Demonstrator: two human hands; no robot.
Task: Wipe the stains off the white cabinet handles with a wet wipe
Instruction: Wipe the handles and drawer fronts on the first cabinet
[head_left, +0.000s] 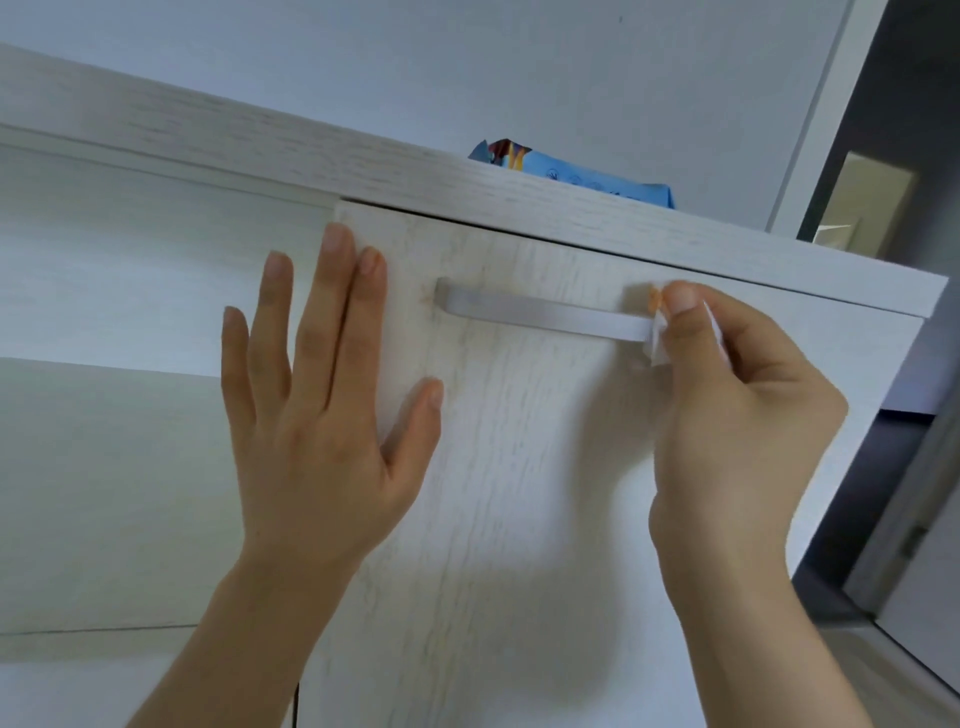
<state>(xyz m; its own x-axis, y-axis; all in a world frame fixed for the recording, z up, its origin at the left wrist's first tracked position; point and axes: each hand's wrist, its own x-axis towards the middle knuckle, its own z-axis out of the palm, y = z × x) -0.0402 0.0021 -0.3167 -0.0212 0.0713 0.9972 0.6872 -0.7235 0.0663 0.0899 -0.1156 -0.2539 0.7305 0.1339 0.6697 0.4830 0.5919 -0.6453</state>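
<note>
1. At the right end of the bar handle (545, 314), the right hand (737, 415) pinches a folded wet wipe (658, 340) against the spot where the bar meets the door; an orange smear shows on the wipe's top edge, so I judge the wiping to be under way at this end.
2. The left hand (317, 410) lies flat with straight fingers on the left edge of the cabinet door (519, 467), apparently steadying it.
3. The next move probably calls for drawing the wipe leftward along the bar, with a clean fold turned outward.
4. The handle is a smooth, flat, pale strip, bent down at its ends. The door is whitewashed woodgrain, matte, with faint yellowish marks around the handle's left end.
5. A blue wet-wipe packet (582, 174), glossy and crinkled, rests on the cabinet top (363, 166).
</note>
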